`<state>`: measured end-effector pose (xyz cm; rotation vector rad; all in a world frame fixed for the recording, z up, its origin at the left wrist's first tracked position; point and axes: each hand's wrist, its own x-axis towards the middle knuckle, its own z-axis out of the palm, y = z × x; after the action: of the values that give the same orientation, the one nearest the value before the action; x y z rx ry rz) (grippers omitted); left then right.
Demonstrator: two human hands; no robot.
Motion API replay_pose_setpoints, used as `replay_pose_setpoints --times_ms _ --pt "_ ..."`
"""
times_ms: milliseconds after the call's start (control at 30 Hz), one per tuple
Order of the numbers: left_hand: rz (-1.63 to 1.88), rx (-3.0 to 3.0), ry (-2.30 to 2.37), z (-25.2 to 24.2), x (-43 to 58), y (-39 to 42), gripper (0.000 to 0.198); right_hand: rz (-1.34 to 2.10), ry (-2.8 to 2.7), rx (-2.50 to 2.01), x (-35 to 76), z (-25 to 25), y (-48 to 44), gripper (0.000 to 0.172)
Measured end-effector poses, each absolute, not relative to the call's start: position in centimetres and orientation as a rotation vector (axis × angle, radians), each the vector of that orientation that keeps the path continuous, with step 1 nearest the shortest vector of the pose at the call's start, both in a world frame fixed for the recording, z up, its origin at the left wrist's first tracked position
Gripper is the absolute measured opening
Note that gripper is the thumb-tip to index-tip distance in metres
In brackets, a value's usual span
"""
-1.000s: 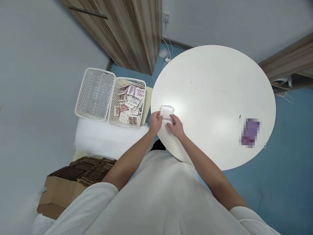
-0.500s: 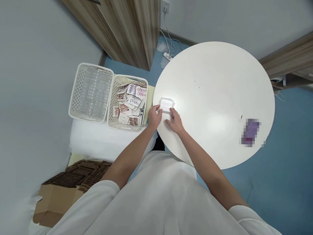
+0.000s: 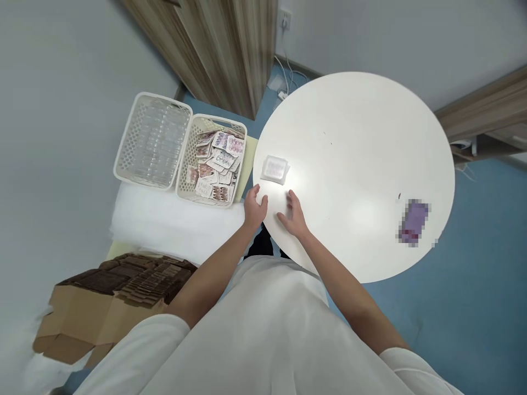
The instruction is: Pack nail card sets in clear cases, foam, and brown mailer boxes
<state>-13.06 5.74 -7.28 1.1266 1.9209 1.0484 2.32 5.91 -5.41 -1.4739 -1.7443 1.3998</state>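
A small clear plastic case point(image 3: 274, 169) lies near the left edge of the round white table point(image 3: 362, 126), apart from both hands. Just below it, my left hand point(image 3: 256, 207) is open over the table's edge, thumb and fingers apart and holding nothing. My right hand point(image 3: 294, 215) is open too, a little to the right, with its fingers curved and nothing between them. What the case contains cannot be made out.
Left of the table stand a white basket of clear plastic cases point(image 3: 153, 144) and a basket of printed cards point(image 3: 218, 164). A blurred purple object point(image 3: 414, 221) lies at the table's right. Folded cardboard point(image 3: 127, 280) sits at the lower left.
Both hands have let go of the clear case and drawn back toward my body, their fingers now spread. The whole view has shifted slightly.
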Motion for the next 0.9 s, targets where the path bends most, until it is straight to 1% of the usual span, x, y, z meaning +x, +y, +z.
replay_pose_setpoints --times_ms 133,400,633,767,900 --pt "1.024 1.065 2.006 -6.0 -12.2 1.8 0.042 1.477 -1.677 -1.445 4.9 -4.7 3.5 0.077" --pt "1.015 1.082 2.127 -3.5 -9.2 -4.2 0.029 1.568 -1.583 -1.336 8.8 -3.0 0.4 0.065" --pt "1.093 0.909 1.996 -1.4 -6.8 -7.6 0.035 1.608 -1.681 -1.306 9.5 -2.4 -0.9 0.052" --pt "1.071 0.886 2.107 -0.6 -6.7 -9.4 0.039 1.663 -1.772 -1.237 8.8 -2.3 -1.1 0.052" --pt "1.131 0.855 2.181 -0.2 -7.8 -11.2 0.035 1.728 -1.866 -1.16 7.1 -2.2 -1.4 0.051"
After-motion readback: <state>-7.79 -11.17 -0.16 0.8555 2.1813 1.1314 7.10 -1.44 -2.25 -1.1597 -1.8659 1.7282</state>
